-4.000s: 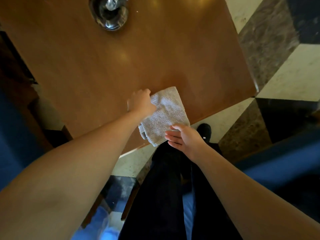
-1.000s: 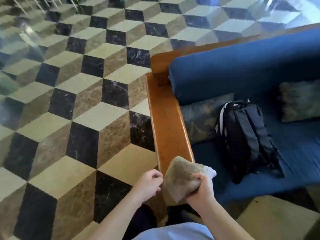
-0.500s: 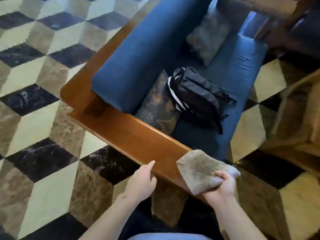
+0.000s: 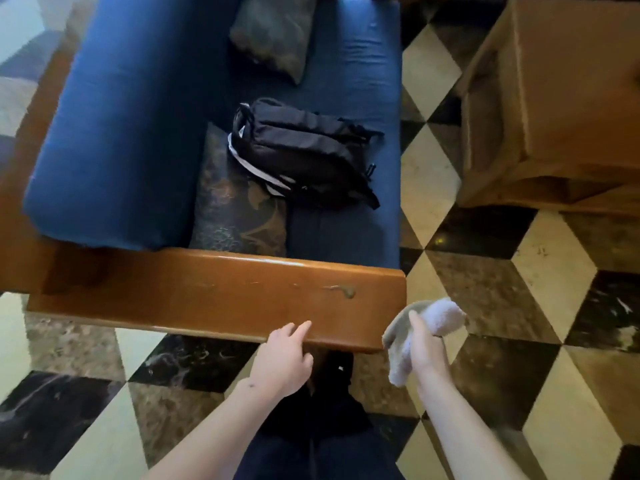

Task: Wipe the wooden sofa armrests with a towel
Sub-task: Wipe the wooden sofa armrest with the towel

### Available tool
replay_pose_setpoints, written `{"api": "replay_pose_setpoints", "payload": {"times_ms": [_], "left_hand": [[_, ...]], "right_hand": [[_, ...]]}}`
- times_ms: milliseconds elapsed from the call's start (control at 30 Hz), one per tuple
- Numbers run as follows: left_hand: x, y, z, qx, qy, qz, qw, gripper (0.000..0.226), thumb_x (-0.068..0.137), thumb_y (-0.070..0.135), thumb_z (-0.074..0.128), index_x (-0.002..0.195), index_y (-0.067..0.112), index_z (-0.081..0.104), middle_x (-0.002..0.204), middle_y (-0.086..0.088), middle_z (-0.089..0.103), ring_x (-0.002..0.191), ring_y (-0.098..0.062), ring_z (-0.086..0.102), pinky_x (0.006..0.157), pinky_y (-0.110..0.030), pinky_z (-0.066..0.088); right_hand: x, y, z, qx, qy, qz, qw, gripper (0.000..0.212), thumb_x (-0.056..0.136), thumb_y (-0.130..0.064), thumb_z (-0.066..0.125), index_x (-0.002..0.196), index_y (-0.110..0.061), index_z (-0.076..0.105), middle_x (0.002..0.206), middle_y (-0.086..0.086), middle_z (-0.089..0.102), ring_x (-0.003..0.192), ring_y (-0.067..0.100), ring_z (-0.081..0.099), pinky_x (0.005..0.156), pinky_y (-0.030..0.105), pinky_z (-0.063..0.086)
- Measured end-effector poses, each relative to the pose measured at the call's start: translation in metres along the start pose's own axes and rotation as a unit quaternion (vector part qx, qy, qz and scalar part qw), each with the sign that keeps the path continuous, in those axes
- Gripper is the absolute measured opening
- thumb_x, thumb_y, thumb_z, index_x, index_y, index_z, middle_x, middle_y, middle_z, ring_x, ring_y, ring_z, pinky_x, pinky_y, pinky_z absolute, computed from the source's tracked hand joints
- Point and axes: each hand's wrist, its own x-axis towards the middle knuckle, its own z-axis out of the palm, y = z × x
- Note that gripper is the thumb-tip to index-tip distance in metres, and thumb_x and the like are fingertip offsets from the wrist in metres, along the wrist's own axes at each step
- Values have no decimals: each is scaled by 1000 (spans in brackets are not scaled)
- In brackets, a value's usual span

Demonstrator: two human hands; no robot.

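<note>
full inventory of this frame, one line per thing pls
armrest: 1, brown wood, across the middle, smear near its right end
sofa cushions: blue, behind the armrest
backpack: 1, black, on the sofa seat
pillows: 2, dark patterned, one under the backpack's edge, one at the top
wooden furniture: 1, tan, top right
floor: cream, brown and black tiles
towel: 1, grey, off the armrest's right end
left hand: fingers on the armrest's near edge
right hand: grip on the towel
</note>
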Motion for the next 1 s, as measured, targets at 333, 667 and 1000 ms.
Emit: {"api": "replay_pose_setpoints", "payload": {"times_ms": [333,667,1000], "left_hand": [[22,0,32,52,68,4,996,67,99,38,47,159,38,17,171,-5,7,156,-28,8,123,-44,27],[48,-75,36,-18,211,4,977,73,94,20,58,156,4,23,166,-15,18,155,-29,12,125,-43,16],[59,-144,36,-48,259,-9,965,66,81,16,68,141,6,42,134,-13,40,123,-32,38,105,-49,38]], "right_hand": [[48,35,78,-262,7,-192,946,86,99,-72,31,167,-26,2,174,3,12,160,25,11,130,50,8],[76,73,165,-281,170,-302,895,97,92,-76,23,163,-24,-15,175,5,-8,161,24,-8,130,51,-4],[69,78,249,-319,210,-448,808,96,101,-59,42,154,-35,-34,175,8,4,162,24,1,129,56,4]]}}
